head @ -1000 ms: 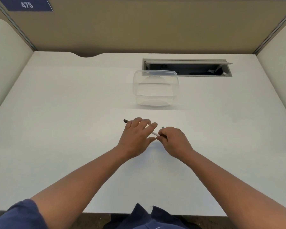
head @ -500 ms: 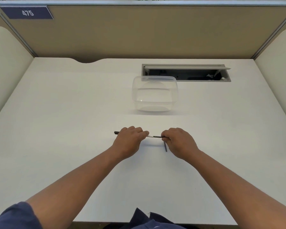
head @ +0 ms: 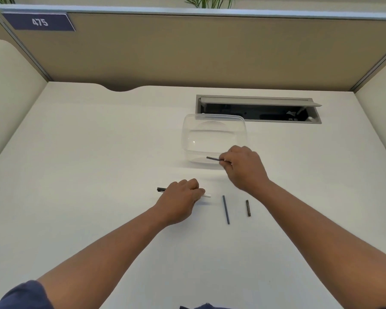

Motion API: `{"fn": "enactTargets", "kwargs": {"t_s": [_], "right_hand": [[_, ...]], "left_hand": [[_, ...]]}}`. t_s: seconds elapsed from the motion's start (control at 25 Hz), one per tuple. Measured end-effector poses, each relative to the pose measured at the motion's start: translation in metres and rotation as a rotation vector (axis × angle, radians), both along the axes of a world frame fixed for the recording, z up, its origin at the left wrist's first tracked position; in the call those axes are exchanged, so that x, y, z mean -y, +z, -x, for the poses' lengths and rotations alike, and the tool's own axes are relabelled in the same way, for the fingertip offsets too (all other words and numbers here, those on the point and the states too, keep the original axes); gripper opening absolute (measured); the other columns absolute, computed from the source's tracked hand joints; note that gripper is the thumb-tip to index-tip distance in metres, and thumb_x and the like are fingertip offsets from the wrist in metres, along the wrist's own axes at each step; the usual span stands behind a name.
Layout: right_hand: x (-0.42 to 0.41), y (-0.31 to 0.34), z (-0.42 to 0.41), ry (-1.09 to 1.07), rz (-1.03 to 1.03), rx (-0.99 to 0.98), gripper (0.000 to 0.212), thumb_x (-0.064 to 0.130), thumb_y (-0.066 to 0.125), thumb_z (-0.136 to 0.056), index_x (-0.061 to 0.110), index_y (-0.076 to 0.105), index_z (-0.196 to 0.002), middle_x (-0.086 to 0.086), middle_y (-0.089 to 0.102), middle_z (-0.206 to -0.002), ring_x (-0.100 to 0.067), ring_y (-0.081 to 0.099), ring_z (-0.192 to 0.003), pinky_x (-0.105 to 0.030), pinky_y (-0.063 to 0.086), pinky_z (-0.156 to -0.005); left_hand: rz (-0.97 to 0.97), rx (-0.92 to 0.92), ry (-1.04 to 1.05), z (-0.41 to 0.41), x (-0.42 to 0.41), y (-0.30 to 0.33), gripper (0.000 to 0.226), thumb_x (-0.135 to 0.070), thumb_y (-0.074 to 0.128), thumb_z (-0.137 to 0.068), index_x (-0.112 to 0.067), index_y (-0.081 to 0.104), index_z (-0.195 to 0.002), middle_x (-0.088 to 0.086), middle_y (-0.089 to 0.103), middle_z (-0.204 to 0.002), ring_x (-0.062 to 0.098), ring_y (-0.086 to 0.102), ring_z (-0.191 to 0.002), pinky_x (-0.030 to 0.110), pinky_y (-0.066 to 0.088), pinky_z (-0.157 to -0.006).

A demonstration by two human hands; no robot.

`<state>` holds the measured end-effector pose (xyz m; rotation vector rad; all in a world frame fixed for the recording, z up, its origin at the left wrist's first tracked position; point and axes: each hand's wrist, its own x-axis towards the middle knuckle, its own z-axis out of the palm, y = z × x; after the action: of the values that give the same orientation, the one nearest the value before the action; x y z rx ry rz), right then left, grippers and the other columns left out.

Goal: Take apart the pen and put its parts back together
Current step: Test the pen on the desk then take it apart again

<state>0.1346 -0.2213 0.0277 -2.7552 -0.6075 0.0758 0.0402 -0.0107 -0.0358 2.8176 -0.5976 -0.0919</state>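
My left hand (head: 180,197) is closed around the pen barrel (head: 206,195), whose white end pokes out to the right and whose black end (head: 161,189) sticks out to the left, low over the desk. My right hand (head: 243,166) is raised in front of the clear container and pinches a thin dark rod (head: 213,158) that points left. On the desk between my arms lie a long thin blue-grey tube (head: 226,209) and a short dark piece (head: 248,208), both lengthwise and apart from each other.
A clear plastic container (head: 214,128) stands just behind my right hand. Behind it a cable hatch (head: 257,109) lies open in the white desk (head: 98,152). Beige partition walls close off the back and both sides.
My hands have come apart: the right hand rose up and right with a thin dark rod, while the left stayed with the barrel. A short dark piece now lies beside the tube.
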Motion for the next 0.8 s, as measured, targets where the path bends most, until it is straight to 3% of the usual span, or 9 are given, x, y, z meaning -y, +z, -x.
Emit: {"fn": "enactTargets", "kwargs": {"t_s": [0.16, 0.32, 0.6, 0.8], "right_hand": [[-0.015, 0.006, -0.05, 0.02, 0.118, 0.035, 0.021, 0.029, 0.056, -0.1, 0.025, 0.076, -0.107, -0.003, 0.071, -0.101, -0.031, 0.059, -0.093, -0.038, 0.043, -0.074], [-0.032, -0.004, -0.094, 0.024, 0.231, -0.057, 0.018, 0.024, 0.059, -0.096, 0.029, 0.075, -0.101, 0.001, 0.071, -0.097, -0.029, 0.06, -0.09, -0.035, 0.036, -0.073], [-0.05, -0.037, -0.123, 0.03, 0.268, -0.303, 0.025, 0.004, 0.058, -0.084, 0.022, 0.074, -0.09, -0.004, 0.071, -0.096, -0.029, 0.065, -0.086, -0.036, 0.056, -0.072], [-0.051, -0.047, -0.131, 0.032, 0.252, -0.341, 0.02, 0.003, 0.063, -0.083, 0.021, 0.071, -0.083, -0.006, 0.072, -0.094, -0.029, 0.066, -0.085, -0.036, 0.057, -0.072]], "left_hand": [[0.029, -0.025, -0.005, -0.014, -0.004, -0.009, 0.034, -0.011, 0.05, -0.098, -0.02, 0.066, -0.127, 0.002, 0.062, -0.11, 0.028, 0.052, -0.082, 0.034, 0.032, -0.064], [0.073, -0.052, -0.015, -0.027, -0.009, -0.017, 0.037, -0.009, 0.053, -0.097, -0.021, 0.066, -0.13, 0.0, 0.065, -0.107, 0.028, 0.053, -0.085, 0.034, 0.032, -0.065], [0.135, -0.063, -0.004, -0.04, -0.01, -0.025, 0.037, -0.007, 0.057, -0.096, -0.017, 0.067, -0.131, 0.003, 0.067, -0.105, 0.031, 0.056, -0.083, 0.037, 0.042, -0.066], [0.154, -0.064, 0.007, -0.043, -0.011, -0.026, 0.036, -0.009, 0.058, -0.097, -0.016, 0.067, -0.13, 0.003, 0.068, -0.104, 0.031, 0.057, -0.084, 0.037, 0.04, -0.066]]}}
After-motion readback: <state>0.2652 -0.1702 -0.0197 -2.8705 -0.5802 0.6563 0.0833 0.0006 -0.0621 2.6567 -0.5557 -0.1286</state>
